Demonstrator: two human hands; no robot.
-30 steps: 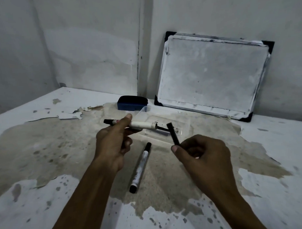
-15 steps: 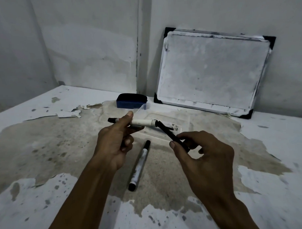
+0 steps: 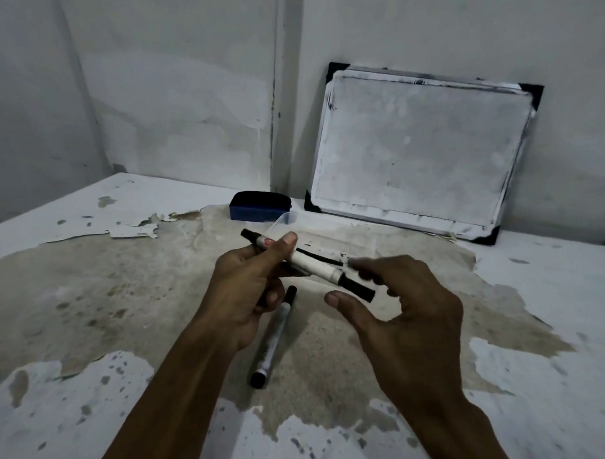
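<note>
My left hand (image 3: 248, 289) grips a white-barrelled marker (image 3: 316, 266) above the table, thumb on top, the marker slanting down to the right. A black cap (image 3: 358, 291) sits on its right end. My right hand (image 3: 410, 321) hovers around that capped end with thumb and fingers spread apart; the fingertips are blurred and nothing is pinched between them. A second white marker with black ends (image 3: 274, 336) lies on the table below my left hand.
A clear plastic case (image 3: 332, 243) with a dark item inside lies behind my hands. A blue eraser (image 3: 259, 205) sits near the wall corner. A smudged whiteboard (image 3: 418, 149) leans against the back wall. The table (image 3: 94, 391) has peeling white paint.
My right hand brought the black cap to the marker's tip; the cap now sits on the marker. The right fingers have opened away from it. The marker tilted downward to the right.
</note>
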